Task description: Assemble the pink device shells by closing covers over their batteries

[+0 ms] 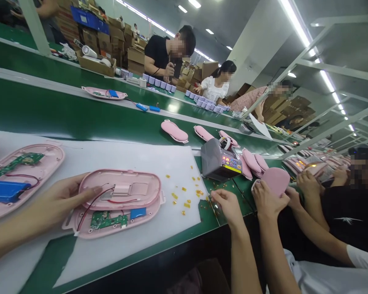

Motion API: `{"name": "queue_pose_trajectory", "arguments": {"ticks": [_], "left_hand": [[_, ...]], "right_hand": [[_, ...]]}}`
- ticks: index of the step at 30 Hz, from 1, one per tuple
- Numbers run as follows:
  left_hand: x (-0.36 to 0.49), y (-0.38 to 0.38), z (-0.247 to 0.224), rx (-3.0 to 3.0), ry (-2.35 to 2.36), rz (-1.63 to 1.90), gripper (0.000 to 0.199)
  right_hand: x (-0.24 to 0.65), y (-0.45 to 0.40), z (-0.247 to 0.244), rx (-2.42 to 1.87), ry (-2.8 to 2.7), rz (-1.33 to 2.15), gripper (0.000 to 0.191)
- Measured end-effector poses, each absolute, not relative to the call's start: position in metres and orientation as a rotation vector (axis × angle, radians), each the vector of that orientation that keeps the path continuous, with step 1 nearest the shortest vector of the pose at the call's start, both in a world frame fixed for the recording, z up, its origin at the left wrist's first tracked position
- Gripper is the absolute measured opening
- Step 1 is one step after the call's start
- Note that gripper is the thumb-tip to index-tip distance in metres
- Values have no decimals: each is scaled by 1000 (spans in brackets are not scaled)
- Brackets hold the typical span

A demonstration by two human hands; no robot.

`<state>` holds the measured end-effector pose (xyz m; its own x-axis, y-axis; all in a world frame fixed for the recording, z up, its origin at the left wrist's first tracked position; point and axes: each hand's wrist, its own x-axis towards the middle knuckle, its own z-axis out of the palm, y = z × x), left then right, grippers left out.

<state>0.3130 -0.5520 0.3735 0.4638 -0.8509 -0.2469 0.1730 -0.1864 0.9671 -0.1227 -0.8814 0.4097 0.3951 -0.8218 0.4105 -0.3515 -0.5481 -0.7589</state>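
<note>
Green belt (79, 118), dispenser label (232, 168) illegible

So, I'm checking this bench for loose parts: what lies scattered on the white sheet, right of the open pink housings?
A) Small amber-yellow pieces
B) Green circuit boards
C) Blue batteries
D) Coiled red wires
A: small amber-yellow pieces are strewn across the white sheet, right of the open pink housings.

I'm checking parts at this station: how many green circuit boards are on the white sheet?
2: one board in the left pink plastic shell, and one board in the lower pink plastic shell near the sheet's middle. Others could be hidden beneath the shells.
</note>
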Motion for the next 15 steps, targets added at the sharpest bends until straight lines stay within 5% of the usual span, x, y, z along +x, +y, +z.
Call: {"name": "queue_pose_trajectory", "arguments": {"ticks": [7,15], "left_hand": [[311,-552,378,1558,-563,-1034,57],[313,-549,376,1580,-687,-1066,46]], "right_hand": [[-130,-884,413,-1706,973,-1082,46],[-132,-891,407,-1640,994,-1144,39]]}}
